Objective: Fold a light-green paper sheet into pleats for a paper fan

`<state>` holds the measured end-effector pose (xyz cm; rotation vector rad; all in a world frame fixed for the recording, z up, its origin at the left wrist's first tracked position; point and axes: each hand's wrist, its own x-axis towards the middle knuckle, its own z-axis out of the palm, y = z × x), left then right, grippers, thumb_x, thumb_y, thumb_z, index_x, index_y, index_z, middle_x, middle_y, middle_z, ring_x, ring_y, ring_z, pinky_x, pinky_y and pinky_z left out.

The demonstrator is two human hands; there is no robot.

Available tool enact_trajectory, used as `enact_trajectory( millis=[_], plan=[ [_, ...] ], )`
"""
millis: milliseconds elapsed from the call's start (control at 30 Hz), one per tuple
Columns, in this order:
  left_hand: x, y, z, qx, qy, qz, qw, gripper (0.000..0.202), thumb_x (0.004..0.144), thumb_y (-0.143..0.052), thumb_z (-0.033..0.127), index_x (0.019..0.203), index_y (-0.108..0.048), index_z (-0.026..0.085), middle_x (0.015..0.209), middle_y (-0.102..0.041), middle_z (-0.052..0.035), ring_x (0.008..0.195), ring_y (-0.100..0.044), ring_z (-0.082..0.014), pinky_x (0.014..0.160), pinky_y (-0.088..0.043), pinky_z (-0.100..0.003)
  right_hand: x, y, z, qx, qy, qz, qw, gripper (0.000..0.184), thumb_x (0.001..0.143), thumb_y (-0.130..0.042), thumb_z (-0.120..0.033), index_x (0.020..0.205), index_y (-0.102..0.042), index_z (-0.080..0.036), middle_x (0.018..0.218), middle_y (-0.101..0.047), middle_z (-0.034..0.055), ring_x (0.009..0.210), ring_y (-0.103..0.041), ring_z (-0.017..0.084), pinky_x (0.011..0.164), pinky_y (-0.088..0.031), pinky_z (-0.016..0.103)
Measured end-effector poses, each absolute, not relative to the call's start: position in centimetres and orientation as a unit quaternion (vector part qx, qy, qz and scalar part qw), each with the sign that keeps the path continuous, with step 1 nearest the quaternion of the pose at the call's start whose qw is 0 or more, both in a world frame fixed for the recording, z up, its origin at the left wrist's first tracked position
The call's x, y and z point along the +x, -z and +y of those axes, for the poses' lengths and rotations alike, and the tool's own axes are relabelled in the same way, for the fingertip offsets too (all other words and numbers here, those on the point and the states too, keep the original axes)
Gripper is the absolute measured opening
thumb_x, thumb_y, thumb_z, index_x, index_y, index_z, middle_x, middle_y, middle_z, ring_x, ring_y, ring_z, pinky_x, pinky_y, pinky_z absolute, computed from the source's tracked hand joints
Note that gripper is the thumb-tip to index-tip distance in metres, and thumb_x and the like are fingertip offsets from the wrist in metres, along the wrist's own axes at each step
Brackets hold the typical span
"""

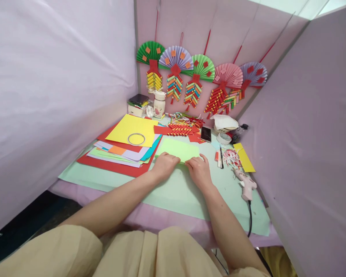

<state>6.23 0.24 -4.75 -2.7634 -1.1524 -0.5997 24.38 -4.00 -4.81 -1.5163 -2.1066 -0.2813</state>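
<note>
A light green sheet of paper (180, 149) lies in front of me on the pale green table cover (177, 196). My left hand (166, 166) grips its near edge, fingers pressed together. Close beside it, my right hand (199, 171) pinches the same edge with thumb and fingers, the index finger raised a little. The near edge looks folded between the hands, though the fingers hide part of it. Just behind the sheet is a row of small red paper rolls with yellow ends (179, 130).
Left stands a stack of coloured paper, a yellow sheet (127, 129) and a ring (136, 139) on top. Rightward are a phone (205, 134), a tape roll (223, 139) and a pink glue gun (247, 184) with its cord. A white bottle (159, 104) stands behind; paper fans (177, 57) hang above.
</note>
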Motion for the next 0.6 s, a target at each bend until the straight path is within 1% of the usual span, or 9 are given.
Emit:
enact_trajectory(
  millis=[67,167,233,400,600],
  plan=[
    [6.39,4.89,0.2,-0.909,0.199,-0.365,0.035,0.015,0.092,-0.05,0.022,0.088,-0.064,0.019,0.078,-0.07,-0.002,0.075,-0.063,-0.0162,0.075,-0.038,-0.031,24.29,4.84,-4.04,-0.551,0.108,-0.786,0.259,0.02,0.091,-0.051,-0.022,0.076,-0.065,-0.022,0.071,-0.064,-0.0021,0.074,-0.056,0.013,0.105,-0.025,0.036],
    [6.57,5.01,-0.01,-0.917,0.205,-0.341,0.026,0.014,0.091,-0.05,0.018,0.09,-0.064,0.019,0.078,-0.069,-0.0011,0.075,-0.063,-0.0155,0.075,-0.038,-0.031,24.06,4.78,-4.16,-0.535,0.115,-0.797,0.257,0.02,0.091,-0.05,-0.021,0.077,-0.064,-0.022,0.07,-0.063,-0.0021,0.074,-0.055,0.013,0.105,-0.025,0.036],
    [6.56,4.98,-0.18,-0.918,0.21,-0.334,0.029,0.014,0.089,-0.05,0.015,0.088,-0.063,0.019,0.076,-0.069,-0.0008,0.073,-0.062,-0.0153,0.074,-0.038,-0.031,23.92,4.61,-4.27,-0.527,0.117,-0.802,0.255,0.02,0.091,-0.05,-0.02,0.076,-0.063,-0.022,0.07,-0.063,-0.0018,0.074,-0.055,0.013,0.105,-0.025,0.036],
    [6.42,4.82,-0.39,-0.917,0.218,-0.33,0.043,0.015,0.086,-0.05,0.013,0.082,-0.063,0.018,0.071,-0.068,-0.0013,0.069,-0.062,-0.0159,0.072,-0.038,-0.032,23.7,4.33,-4.41,-0.517,0.115,-0.808,0.259,0.022,0.09,-0.048,-0.018,0.073,-0.061,-0.021,0.069,-0.062,-0.0014,0.072,-0.055,0.013,0.102,-0.027,0.035],
    [6.46,4.73,-0.17,-0.908,0.227,-0.35,0.042,0.016,0.088,-0.049,0.013,0.088,-0.064,0.02,0.074,-0.069,-0.0007,0.07,-0.062,-0.0158,0.072,-0.037,-0.031,24.04,4.65,-4.05,-0.544,0.09,-0.785,0.281,0.023,0.093,-0.046,-0.025,0.076,-0.062,-0.022,0.071,-0.062,-0.0008,0.073,-0.056,0.014,0.102,-0.029,0.036]
  ],
)
